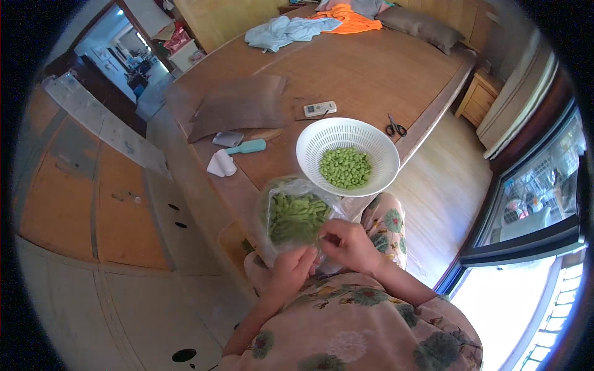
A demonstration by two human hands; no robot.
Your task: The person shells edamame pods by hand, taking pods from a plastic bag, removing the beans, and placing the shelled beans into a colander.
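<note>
A clear plastic bag (pixel 265 213) full of green bean pods (pixel 298 213) lies in front of me, its mouth spread toward my lap. Over its near edge my left hand (pixel 293 271) is closed, fingertips pressed together. My right hand (pixel 350 245) is beside it, pinched and almost touching the left fingertips. Whatever is between the fingers is too small and blurred to make out. Just beyond the bag, to the right, stands a white slotted plastic colander (pixel 306 151) with a heap of shelled green beans (pixel 346 167) in its bottom.
On the wooden bed platform (pixel 346 74) lie a remote control (pixel 320 109), black scissors (pixel 395 126), a teal-handled brush (pixel 246 147), a white roll (pixel 221 164) and a brown mat (pixel 238 105). Blue cloth (pixel 288 31), orange cloth (pixel 348 18) and a pillow (pixel 421 28) are farther back.
</note>
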